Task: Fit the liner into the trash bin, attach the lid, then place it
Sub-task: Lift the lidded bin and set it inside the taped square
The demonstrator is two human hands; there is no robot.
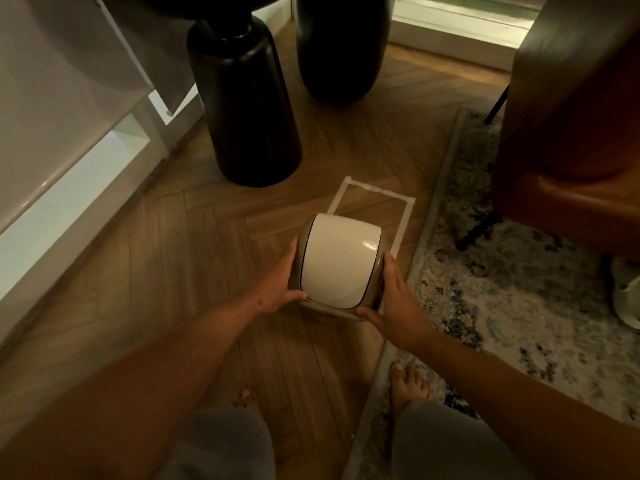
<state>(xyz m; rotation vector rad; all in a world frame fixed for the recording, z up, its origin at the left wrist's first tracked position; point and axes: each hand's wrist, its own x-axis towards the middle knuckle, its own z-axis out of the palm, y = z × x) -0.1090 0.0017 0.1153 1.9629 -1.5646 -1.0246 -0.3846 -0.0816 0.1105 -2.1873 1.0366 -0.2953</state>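
A small beige trash bin with a white swing lid on top is in the middle of the head view, seen from above. My left hand grips its left side and my right hand grips its right side. The bin overlaps the near part of a rectangle of white tape marked on the wooden floor; whether it touches the floor I cannot tell. The liner is not visible.
Two tall black cylindrical table legs stand beyond the tape. A brown leather armchair and a patterned rug lie to the right. White furniture runs along the left. My bare feet are below.
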